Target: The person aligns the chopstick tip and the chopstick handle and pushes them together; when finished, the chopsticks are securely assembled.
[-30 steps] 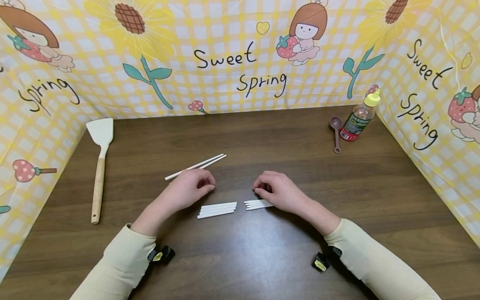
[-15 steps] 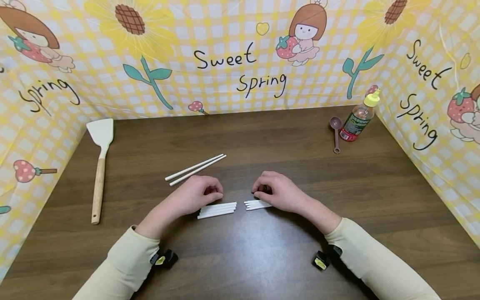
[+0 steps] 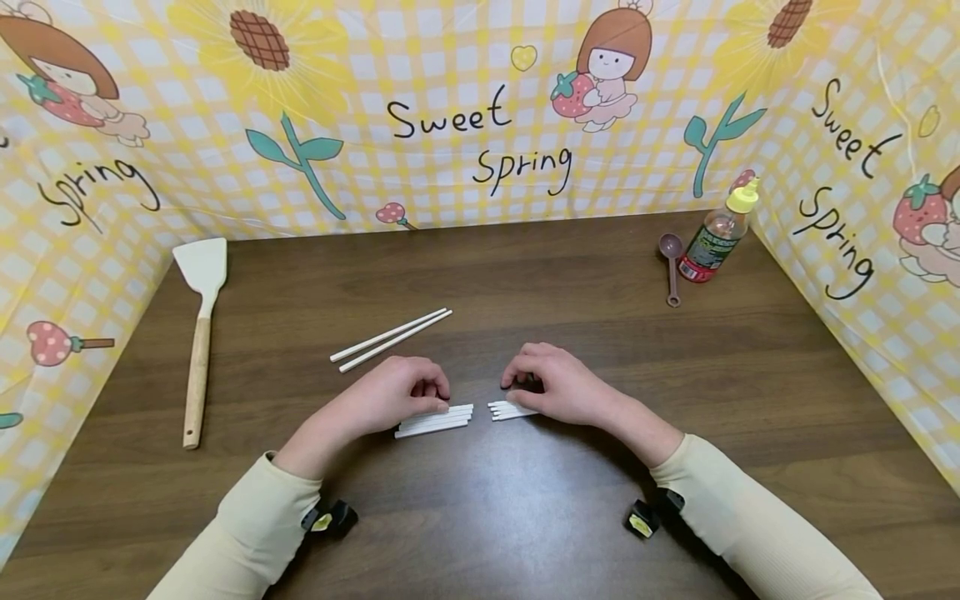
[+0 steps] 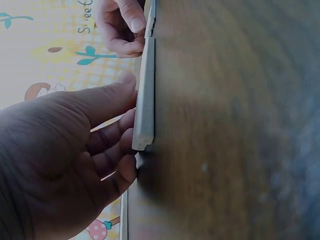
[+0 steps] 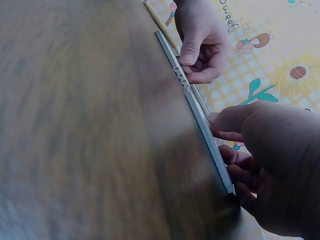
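Several short white sticks (image 3: 432, 427) lie side by side in a row at the table's middle. My left hand (image 3: 390, 392) is at their far edge, its thumb tip overlapping the farthest stick and its fingers loosely bent behind. The left wrist view shows the thumb and fingertips along the side of that row (image 4: 146, 95). A second group of short white sticks (image 3: 510, 412) lies to the right, a small gap apart. My right hand (image 3: 566, 383) is at this group's far side and covers its right end. In the right wrist view, its thumb touches the edge of the row (image 5: 209, 135).
Two long thin white sticks (image 3: 393, 333) lie beyond my left hand. A white spatula (image 3: 200, 333) with a wooden handle is at the left. A brown measuring spoon (image 3: 672, 268) and a yellow-capped bottle (image 3: 716, 237) are at the back right. Patterned cloth (image 3: 450, 158) walls the table's back and sides.
My left hand has moved right and toward me, from beside the long sticks to the left group of short sticks. My right thumb has shifted slightly left and nearer over its sticks.
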Action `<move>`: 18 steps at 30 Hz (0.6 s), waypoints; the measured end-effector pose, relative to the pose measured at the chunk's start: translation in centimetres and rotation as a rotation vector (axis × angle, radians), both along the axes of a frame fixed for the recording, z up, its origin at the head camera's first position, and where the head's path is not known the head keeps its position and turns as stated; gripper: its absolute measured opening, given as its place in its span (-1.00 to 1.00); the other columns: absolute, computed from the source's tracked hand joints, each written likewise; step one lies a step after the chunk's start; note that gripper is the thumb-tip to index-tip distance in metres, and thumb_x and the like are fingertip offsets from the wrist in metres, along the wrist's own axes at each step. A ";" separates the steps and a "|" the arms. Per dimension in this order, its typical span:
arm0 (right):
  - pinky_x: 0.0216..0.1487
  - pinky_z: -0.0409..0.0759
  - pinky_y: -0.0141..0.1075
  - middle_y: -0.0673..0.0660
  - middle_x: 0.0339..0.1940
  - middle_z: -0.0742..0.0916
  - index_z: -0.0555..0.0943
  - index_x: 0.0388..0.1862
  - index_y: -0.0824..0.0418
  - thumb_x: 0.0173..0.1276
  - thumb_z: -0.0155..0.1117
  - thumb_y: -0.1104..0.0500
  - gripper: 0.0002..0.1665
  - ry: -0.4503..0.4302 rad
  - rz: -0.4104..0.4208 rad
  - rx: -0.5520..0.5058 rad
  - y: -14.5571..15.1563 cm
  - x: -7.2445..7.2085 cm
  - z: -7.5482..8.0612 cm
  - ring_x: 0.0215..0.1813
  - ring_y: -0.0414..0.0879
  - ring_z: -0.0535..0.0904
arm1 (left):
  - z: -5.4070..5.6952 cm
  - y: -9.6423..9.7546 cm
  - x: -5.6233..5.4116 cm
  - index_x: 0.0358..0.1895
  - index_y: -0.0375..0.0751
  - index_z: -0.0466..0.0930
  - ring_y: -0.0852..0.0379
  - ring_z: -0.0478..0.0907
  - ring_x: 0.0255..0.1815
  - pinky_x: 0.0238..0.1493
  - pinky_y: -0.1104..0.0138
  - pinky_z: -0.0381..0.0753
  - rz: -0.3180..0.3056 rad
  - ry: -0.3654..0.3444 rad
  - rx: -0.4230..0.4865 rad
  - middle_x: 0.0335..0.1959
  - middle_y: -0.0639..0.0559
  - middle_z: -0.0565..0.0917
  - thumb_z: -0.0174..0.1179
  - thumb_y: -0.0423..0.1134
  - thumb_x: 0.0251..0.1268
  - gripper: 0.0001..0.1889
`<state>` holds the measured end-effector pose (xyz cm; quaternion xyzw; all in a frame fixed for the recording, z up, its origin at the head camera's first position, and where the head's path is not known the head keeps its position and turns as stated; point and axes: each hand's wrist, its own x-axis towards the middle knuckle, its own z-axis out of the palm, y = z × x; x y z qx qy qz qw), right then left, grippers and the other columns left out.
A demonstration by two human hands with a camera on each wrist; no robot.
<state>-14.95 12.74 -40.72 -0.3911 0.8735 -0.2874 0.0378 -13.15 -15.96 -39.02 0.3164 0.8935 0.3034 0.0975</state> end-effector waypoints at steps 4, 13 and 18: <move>-0.11 0.44 -0.24 -0.09 -0.26 0.62 0.70 -0.16 0.01 0.31 0.44 0.14 -0.86 0.004 0.004 -0.001 0.0 0.0 0.0 -0.19 -0.14 0.47 | -0.1 0.0 0.0 -0.30 -0.06 0.68 0.30 0.43 -0.47 -0.36 0.35 0.47 -0.003 -0.007 -0.006 -0.51 0.24 0.51 0.43 -0.33 0.21 -0.89; -0.11 0.44 -0.24 -0.10 -0.30 0.60 0.71 -0.18 0.02 0.31 0.46 0.12 -0.87 0.021 -0.006 -0.014 0.0 0.0 -0.2 -0.20 -0.15 0.47 | 0.0 0.0 0.0 -0.31 -0.05 0.69 0.30 0.44 -0.46 -0.35 0.35 0.48 0.001 -0.002 -0.008 -0.50 0.24 0.52 0.40 -0.35 0.22 -0.89; -0.12 0.45 -0.24 -0.13 -0.34 0.58 0.71 -0.19 0.03 0.35 0.44 0.11 -0.91 0.030 -0.019 -0.036 -0.1 0.0 -0.4 -0.22 -0.17 0.47 | 0.0 0.0 0.0 -0.32 -0.06 0.69 0.30 0.43 -0.46 -0.34 0.34 0.47 0.016 0.010 -0.020 -0.50 0.25 0.52 0.39 -0.35 0.23 -0.90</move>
